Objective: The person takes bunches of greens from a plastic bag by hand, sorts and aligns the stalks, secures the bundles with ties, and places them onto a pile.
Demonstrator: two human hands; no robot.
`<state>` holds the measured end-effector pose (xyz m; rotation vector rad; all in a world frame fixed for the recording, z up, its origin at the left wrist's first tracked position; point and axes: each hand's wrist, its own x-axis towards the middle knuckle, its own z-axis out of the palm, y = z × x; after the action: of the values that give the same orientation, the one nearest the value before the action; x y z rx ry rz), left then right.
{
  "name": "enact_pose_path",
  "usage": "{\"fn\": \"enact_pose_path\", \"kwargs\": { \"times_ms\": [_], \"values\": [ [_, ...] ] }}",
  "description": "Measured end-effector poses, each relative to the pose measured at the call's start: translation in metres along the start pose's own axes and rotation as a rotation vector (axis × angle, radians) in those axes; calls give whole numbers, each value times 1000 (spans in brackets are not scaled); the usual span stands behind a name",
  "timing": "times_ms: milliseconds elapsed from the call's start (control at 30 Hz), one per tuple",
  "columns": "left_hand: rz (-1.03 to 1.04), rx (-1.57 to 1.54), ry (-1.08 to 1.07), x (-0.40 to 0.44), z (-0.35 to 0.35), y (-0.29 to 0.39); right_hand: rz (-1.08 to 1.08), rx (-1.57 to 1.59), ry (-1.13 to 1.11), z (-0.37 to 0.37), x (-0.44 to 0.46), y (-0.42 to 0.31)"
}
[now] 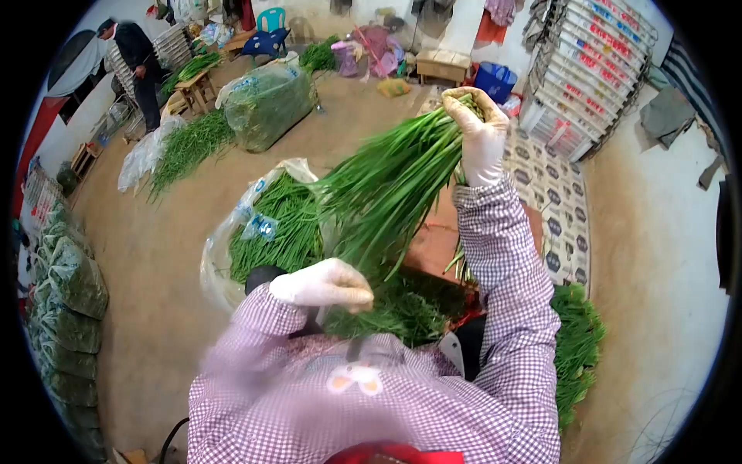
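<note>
My right hand (481, 135), in a white glove, is raised and closed around the pale stem ends of a bunch of garlic chives (398, 174). The long green leaves hang down to the left. Lower, over my lap, my left hand (328, 284) is also gloved, with its fingers curled together; whatever they may hold is hidden. It is apart from the bunch's stem end, near the hanging leaf tips. Loose chive leaves (398, 317) lie below it. To the left, an open clear plastic bag (219, 259) holds more chives (278, 220).
More chives (573, 348) are heaped at my right. Stacked white crates (587, 69) stand at the back right. A large filled bag (270, 104) and loose chives (189, 151) lie on the floor ahead. Full bags (73, 309) line the left. A person (133, 62) stands at the far left.
</note>
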<state>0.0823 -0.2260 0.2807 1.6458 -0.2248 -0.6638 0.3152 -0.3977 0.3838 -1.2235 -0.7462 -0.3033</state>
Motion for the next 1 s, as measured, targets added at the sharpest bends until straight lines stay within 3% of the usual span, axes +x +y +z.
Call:
{"fn": "enact_pose_path", "kwargs": {
  "times_ms": [33, 100, 133, 233, 333, 500, 533, 567, 667, 767, 933, 1000],
  "values": [
    [27, 47, 45, -2, -3, 6, -20, -5, -11, 0, 11, -7],
    [133, -140, 70, -4, -10, 3, -123, -29, -67, -3, 18, -26],
    [110, -155, 135, -7, -10, 12, -278, -77, -77, -1, 26, -33],
    [181, -210, 95, -1, -14, 7, -410, -95, -29, 0, 26, -53],
    [144, -216, 42, 9, -7, 0, -546, -283, -119, -10, 21, -30],
    [110, -214, 3, 11, -1, -14, -1, -302, -181, -30, -29, 45],
    [78, -233, 28, 7, -3, -12, 155, -189, -182, -30, -40, 46],
    [177, -186, -4, 3, -8, -11, 260, -132, -192, -33, -46, 44],
    [375, -112, -14, 4, -22, -26, 454, -70, -252, -35, -42, 10],
    [175, -207, 69, -4, -22, 5, 521, 101, -247, -38, -18, -11],
    [436, -310, 121, -9, -20, 36, -39, -47, -200, -21, 19, -61],
    [516, -333, 111, -3, -22, 35, -393, -233, -275, -11, 18, -76]
  ]
}}
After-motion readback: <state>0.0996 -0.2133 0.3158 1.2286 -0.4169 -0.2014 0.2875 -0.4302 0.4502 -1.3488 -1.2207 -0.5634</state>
